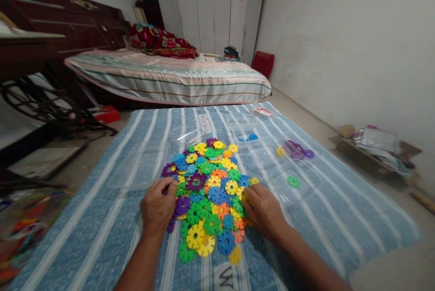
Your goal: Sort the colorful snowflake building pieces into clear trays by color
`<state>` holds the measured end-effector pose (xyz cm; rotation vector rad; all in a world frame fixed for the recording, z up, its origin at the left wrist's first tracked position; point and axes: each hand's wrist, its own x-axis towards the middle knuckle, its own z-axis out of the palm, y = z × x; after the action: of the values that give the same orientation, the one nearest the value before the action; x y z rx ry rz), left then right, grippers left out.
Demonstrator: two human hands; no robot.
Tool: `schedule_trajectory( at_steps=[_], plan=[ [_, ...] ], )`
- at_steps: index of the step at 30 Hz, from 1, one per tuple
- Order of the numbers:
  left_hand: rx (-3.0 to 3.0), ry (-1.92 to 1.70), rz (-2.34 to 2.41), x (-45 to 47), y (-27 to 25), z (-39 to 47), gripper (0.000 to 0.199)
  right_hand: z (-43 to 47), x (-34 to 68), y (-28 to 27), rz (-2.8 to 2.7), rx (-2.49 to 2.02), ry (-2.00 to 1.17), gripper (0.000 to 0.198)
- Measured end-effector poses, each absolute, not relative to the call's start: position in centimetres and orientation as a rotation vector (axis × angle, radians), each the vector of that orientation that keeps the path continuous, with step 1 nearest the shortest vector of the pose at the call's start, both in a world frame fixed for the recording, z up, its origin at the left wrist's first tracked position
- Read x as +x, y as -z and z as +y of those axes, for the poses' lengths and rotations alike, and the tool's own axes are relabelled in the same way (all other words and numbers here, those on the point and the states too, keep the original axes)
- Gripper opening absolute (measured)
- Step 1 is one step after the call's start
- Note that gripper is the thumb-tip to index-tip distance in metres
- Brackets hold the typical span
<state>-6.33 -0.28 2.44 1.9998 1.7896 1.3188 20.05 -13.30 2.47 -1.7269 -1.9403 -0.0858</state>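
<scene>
A heap of notched plastic building discs [212, 196] in yellow, green, blue, orange and purple lies on a striped blue cloth. At the heap's left edge is my left hand [158, 207], its fingers curled together; a small dark bit shows between them, too unclear to name. Purple pieces [183, 206] lie right beside it. My right hand [265, 209] reaches into the right edge of the heap with bent fingers closed at a yellow disc [240, 192]. Its fingertips are partly hidden among the pieces.
Clear plastic trays stand around the heap: one holds blue discs [252, 137], one a green disc [293, 181], another purple pieces [295, 149] and a yellow one. A small box [263, 111] sits at the far edge. Beyond are a bed [176, 78] and a carton [374, 150].
</scene>
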Motion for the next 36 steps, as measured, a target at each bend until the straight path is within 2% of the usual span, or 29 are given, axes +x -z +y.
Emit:
schedule_trajectory(
  at_steps=[10, 19, 25, 31, 36],
  plan=[
    [2.007, -1.316, 1.797, -6.3, -2.6, -0.3, 0.029, -12.2, 20.2, -1.1, -2.0, -1.672, 0.371, 0.018],
    [2.012, -1.327, 1.779, -6.3, -2.7, -0.4, 0.026, -11.5, 21.1, -2.0, -1.955, -1.65, 0.478, 0.029],
    [2.002, -1.334, 1.788, -6.3, -2.4, -0.2, 0.028, -10.1, 23.8, -4.7, -1.927, -1.717, 0.474, 0.029],
    [1.992, -1.324, 1.795, -6.3, -2.4, -0.3, 0.027, -8.1, 27.5, -8.6, -1.617, -1.792, 0.655, 0.026],
    [1.998, -1.31, 1.78, -6.2, -2.8, -0.5, 0.03, -9.9, 26.2, -8.1, -1.784, -1.794, 0.429, 0.024]
  ],
)
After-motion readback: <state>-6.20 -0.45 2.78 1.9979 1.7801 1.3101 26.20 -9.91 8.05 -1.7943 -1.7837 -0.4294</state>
